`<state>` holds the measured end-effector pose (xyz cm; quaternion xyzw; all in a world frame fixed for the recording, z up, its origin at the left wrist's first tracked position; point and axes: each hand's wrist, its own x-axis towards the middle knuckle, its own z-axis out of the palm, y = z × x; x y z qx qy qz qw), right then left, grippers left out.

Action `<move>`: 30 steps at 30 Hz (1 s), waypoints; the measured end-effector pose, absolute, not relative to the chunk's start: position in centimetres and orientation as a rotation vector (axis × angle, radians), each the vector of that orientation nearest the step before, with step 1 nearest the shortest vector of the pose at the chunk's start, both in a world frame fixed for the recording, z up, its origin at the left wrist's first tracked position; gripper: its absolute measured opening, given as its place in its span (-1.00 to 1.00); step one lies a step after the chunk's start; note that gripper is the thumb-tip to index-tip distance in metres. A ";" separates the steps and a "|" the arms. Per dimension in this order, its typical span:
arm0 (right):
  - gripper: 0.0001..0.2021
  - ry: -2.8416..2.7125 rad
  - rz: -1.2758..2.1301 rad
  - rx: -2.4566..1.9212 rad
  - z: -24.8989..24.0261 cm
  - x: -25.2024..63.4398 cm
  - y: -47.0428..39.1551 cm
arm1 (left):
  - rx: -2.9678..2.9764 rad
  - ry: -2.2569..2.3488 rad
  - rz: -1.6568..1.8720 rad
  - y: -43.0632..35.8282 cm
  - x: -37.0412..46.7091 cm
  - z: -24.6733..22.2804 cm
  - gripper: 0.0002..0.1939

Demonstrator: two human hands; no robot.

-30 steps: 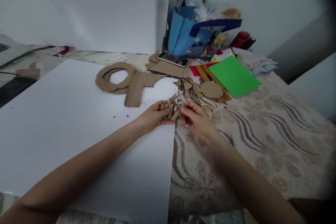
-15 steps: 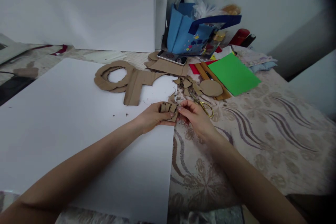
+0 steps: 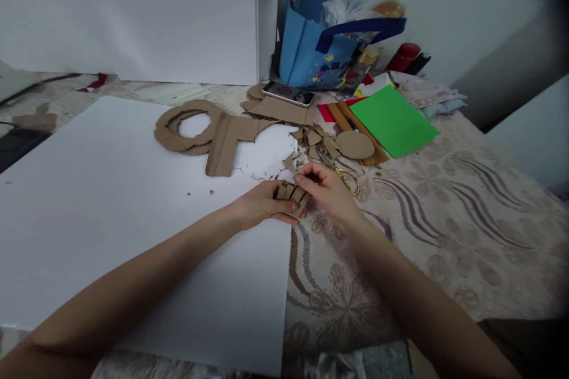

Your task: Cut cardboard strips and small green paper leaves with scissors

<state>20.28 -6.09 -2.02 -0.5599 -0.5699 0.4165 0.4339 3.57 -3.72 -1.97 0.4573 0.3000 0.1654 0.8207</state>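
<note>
A small cardboard piece (image 3: 294,196) with slits cut across it is gripped by my left hand (image 3: 267,204), thumb on top and fingers beneath. My right hand (image 3: 322,186) is closed in a pinch at the far right edge of that piece; its fingertips partly hide what they hold. Beyond my hands lies a heap of cardboard scraps (image 3: 313,139). Gold-handled scissors (image 3: 349,182) rest just past my right hand, their blades partly covered by scraps. A cardboard ring (image 3: 166,136) and a T-shaped cardboard piece (image 3: 220,154) lie on the white sheet (image 3: 178,284).
An oval cardboard piece (image 3: 355,145) and a green paper sheet (image 3: 395,121) lie at the right. Behind the scraps, a phone (image 3: 288,93) rests on cardboard. A blue bag (image 3: 306,50) stands at the back. Patterned cloth (image 3: 427,219) covers the table.
My left hand and the slit cardboard have shifted slightly toward me and tilted. My right fingers have moved up to the piece's far edge. The view has shifted a little.
</note>
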 end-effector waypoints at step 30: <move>-0.80 -1.529 1.179 -1.353 -2.2 21.7 -6.4 | 0.910 0.677 0.387 -3.1 3.4 -1.9 -0.71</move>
